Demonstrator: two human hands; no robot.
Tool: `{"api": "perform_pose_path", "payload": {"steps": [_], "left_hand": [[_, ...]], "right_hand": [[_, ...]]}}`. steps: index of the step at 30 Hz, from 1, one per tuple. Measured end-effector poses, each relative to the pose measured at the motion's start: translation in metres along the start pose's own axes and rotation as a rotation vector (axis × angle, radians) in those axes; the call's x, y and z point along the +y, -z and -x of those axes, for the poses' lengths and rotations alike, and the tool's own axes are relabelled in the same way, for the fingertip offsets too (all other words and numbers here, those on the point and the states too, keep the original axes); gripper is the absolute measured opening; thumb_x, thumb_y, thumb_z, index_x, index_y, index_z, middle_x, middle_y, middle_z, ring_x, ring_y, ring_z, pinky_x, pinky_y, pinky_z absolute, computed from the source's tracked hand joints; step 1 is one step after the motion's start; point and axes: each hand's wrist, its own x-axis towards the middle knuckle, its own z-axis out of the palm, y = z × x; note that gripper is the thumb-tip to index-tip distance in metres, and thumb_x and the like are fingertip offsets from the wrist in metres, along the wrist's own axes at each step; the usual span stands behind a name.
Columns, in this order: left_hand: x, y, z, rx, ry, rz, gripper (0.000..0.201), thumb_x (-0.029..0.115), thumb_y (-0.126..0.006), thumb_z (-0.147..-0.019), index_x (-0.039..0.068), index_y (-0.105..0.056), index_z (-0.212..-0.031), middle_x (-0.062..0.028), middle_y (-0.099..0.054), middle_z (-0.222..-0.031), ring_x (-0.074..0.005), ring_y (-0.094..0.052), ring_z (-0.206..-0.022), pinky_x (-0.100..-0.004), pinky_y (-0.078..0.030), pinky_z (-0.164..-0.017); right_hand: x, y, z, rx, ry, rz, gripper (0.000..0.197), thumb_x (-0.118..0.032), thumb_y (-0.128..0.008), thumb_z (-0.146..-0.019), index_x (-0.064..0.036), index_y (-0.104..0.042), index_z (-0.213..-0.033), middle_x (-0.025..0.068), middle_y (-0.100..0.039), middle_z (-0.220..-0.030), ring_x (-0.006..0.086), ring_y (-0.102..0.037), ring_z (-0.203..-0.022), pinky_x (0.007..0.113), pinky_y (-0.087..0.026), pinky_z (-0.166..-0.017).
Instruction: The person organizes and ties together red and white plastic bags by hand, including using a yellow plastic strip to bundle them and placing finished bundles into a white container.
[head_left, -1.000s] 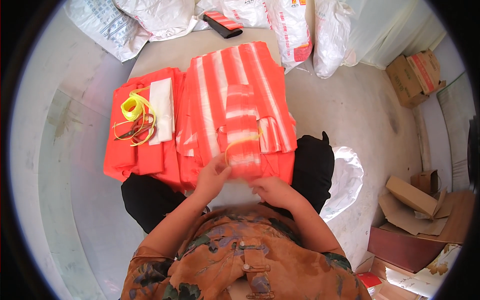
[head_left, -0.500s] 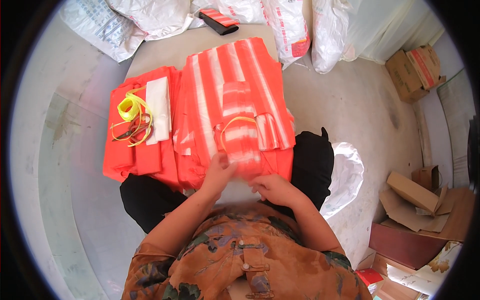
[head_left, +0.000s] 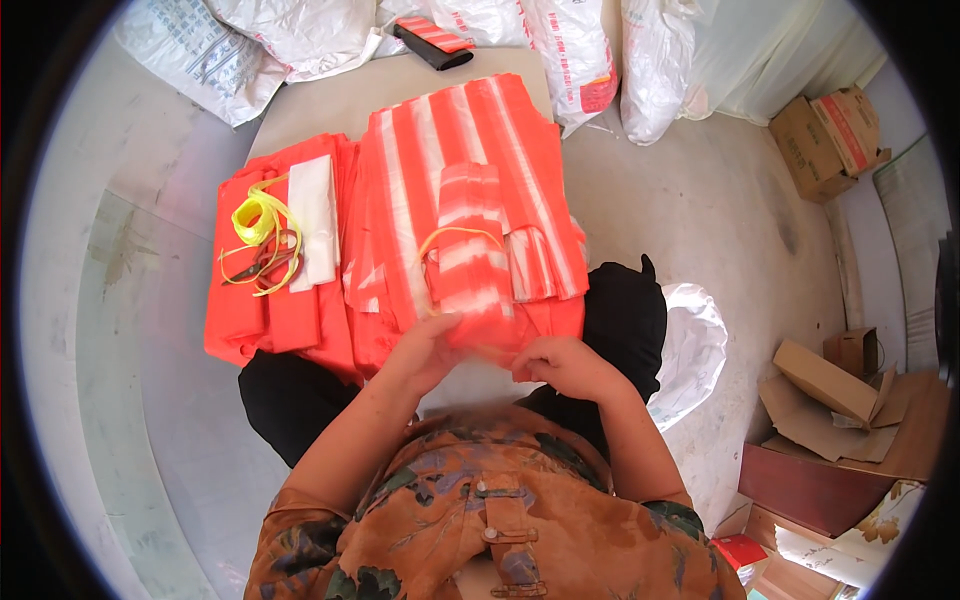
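Observation:
A folded bundle of red-and-white striped plastic bags [head_left: 472, 215] lies lengthwise on a larger flat stack of striped plastic bags [head_left: 405, 160]. A thin yellow strap [head_left: 458, 230] arches across the bundle's middle. At the bundle's near left corner my left hand [head_left: 420, 355] is closed, thumb on top of the plastic. My right hand [head_left: 562, 366], fingers pinched together, is at the near right corner; the edge there is blurred. To the left, a roll of yellow strapping [head_left: 252, 218], scissors [head_left: 268, 262] and a folded white piece [head_left: 315, 220] rest on folded red plastic [head_left: 235, 315].
White woven sacks [head_left: 300, 35] line the far side. A black-and-striped roll [head_left: 435, 42] lies at the board's far edge [head_left: 340, 95]. An open white sack [head_left: 692, 350] stands by my right knee. Cardboard boxes [head_left: 825, 145] and opened cartons [head_left: 830, 400] are on the right.
My left hand has shifted slightly left and down, and my right hand a little right. The strap arches slightly higher on the bundle.

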Motion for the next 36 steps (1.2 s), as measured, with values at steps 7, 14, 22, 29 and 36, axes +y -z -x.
{"api": "perform_pose_path", "payload": {"steps": [7, 14, 22, 29, 36], "left_hand": [[0.007, -0.012, 0.007, -0.114, -0.036, 0.059, 0.044, 0.017, -0.059, -0.093, 0.005, -0.053, -0.134, -0.0081, -0.063, -0.131, -0.0215, -0.061, -0.117, -0.0388, -0.050, -0.098], [-0.002, 0.005, -0.005, -0.080, 0.011, -0.014, 0.041, 0.015, -0.057, -0.095, 0.005, -0.053, -0.134, -0.0085, -0.062, -0.131, -0.0229, -0.060, -0.120, -0.0416, -0.049, -0.102], [-0.007, 0.027, -0.020, 0.160, -0.131, -0.346, 0.032, 0.022, -0.051, -0.104, 0.007, -0.055, -0.131, -0.0046, -0.065, -0.118, -0.0165, -0.063, -0.105, -0.0352, -0.053, -0.091], [0.012, 0.024, -0.032, 0.088, -0.097, -0.315, 0.031, 0.024, -0.055, -0.101, 0.004, -0.058, -0.125, -0.0054, -0.067, -0.114, -0.0162, -0.063, -0.099, -0.0309, -0.051, -0.086], [0.023, 0.010, -0.032, -0.008, 0.015, -0.094, 0.035, 0.024, -0.058, -0.100, 0.004, -0.056, -0.129, -0.0107, -0.065, -0.124, -0.0235, -0.064, -0.112, -0.0411, -0.052, -0.097]], "right_hand": [[0.002, 0.025, -0.030, -0.014, -0.202, -0.019, 0.013, -0.002, -0.058, -0.086, 0.0005, -0.066, -0.095, 0.0113, -0.068, -0.090, 0.0174, -0.065, -0.087, 0.031, -0.053, -0.077], [0.001, 0.016, -0.058, 0.319, -0.228, -0.285, 0.019, -0.008, -0.061, -0.088, -0.0004, -0.060, -0.106, 0.0104, -0.066, -0.092, 0.0168, -0.064, -0.089, 0.031, -0.051, -0.079], [-0.008, 0.019, -0.065, 0.305, -0.216, -0.300, 0.031, -0.007, -0.065, -0.085, -0.0010, -0.057, -0.114, 0.0083, -0.063, -0.092, 0.0134, -0.060, -0.090, 0.028, -0.049, -0.082], [-0.009, 0.025, -0.070, 0.316, -0.257, -0.307, 0.043, -0.011, -0.068, -0.084, -0.0031, -0.055, -0.124, 0.0078, -0.064, -0.095, 0.0144, -0.060, -0.091, 0.029, -0.049, -0.083], [-0.020, 0.021, -0.065, 0.286, -0.292, -0.395, 0.048, -0.012, -0.070, -0.084, -0.0042, -0.053, -0.128, 0.0089, -0.064, -0.097, 0.0159, -0.061, -0.092, 0.029, -0.049, -0.083]]}}
